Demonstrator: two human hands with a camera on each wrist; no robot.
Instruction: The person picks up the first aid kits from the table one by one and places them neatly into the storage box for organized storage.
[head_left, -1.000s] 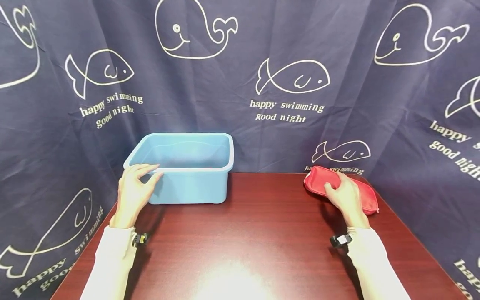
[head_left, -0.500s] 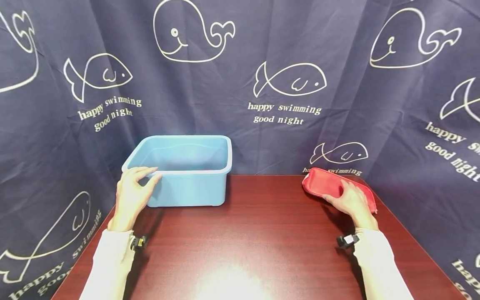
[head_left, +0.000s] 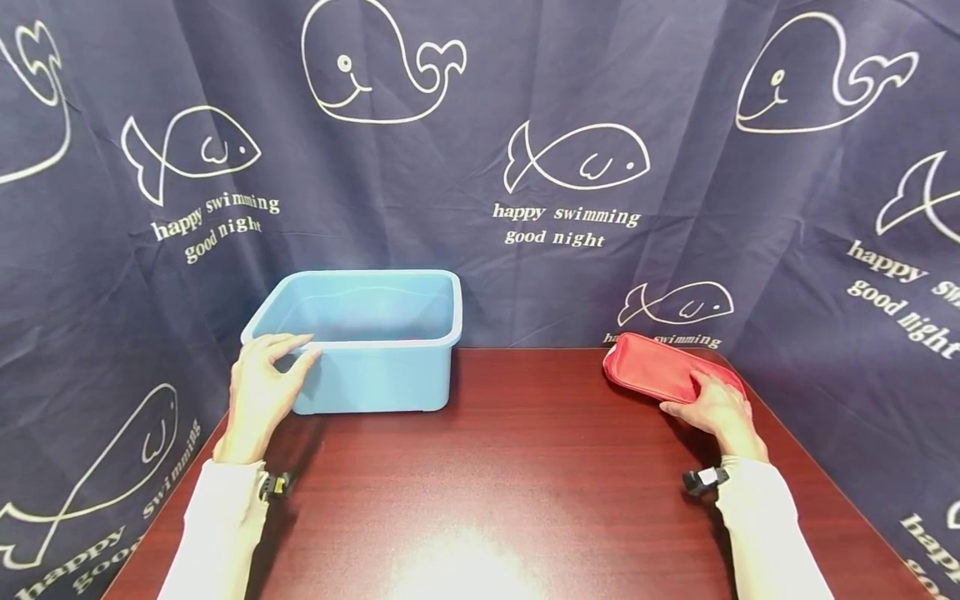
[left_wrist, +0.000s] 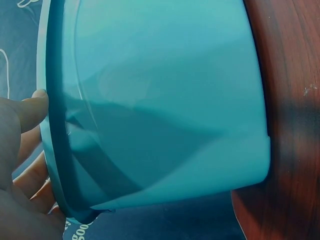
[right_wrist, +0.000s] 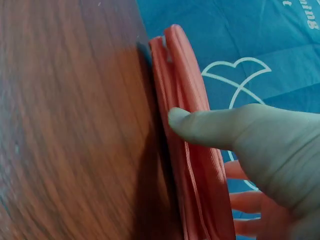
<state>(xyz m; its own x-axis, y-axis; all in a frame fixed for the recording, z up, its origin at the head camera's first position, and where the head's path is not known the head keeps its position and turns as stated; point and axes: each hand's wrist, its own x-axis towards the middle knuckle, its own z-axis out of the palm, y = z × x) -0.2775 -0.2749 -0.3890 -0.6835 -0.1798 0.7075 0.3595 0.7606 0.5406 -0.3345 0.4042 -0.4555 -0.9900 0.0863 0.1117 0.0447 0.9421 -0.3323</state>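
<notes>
On the left of the table stands a light blue plastic bin. My left hand holds its near left rim, and in the left wrist view the thumb lies on that rim with the other fingers behind it. A long red zippered pouch lies aslant at the back right. My right hand grips the pouch near its right end. In the right wrist view the thumb presses its near side; the other fingers are partly hidden beyond the top.
A sliver of something red shows just above the bin's near rim; the rest is hidden. The dark red wooden table carries everything. A navy curtain with white fish and whale drawings closes off the back and both sides.
My right hand has slid right along the red pouch, from its middle to near its right end. The pouch stays in nearly the same place. My left hand and the bin have not moved.
</notes>
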